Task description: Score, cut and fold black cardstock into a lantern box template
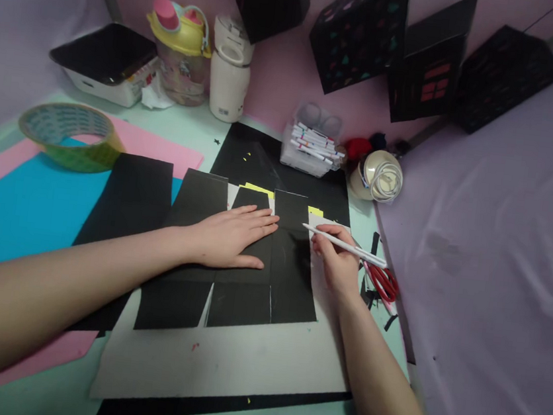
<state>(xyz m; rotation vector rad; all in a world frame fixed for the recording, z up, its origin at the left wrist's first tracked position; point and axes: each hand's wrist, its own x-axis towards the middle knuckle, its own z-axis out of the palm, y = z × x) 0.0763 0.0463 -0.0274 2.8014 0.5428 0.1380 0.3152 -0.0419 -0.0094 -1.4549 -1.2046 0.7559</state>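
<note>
My left hand [240, 237] lies flat with spread fingers on a black paper sheet [238, 306] that is creased and slit into panels. Pinched in my right hand [340, 265] is a slim white pen [356, 248], its tip pointing left over the sheet's right panel. Under the black sheet lies a larger white board [239, 363]. Bits of yellow paper [258, 190] stick out beyond the sheet's far edge. Red-handled scissors [382, 283] rest to the right of my right hand, among black paper scraps [390, 322].
A wide tape roll [82, 155] sits on blue paper [31, 206] at left. Along the back stand a black-lidded box [107, 55], a yellow-lidded bottle [182, 70], a white bottle [229, 82] and a clear marker box [313, 152]. Black paper boxes [358, 37] hang above.
</note>
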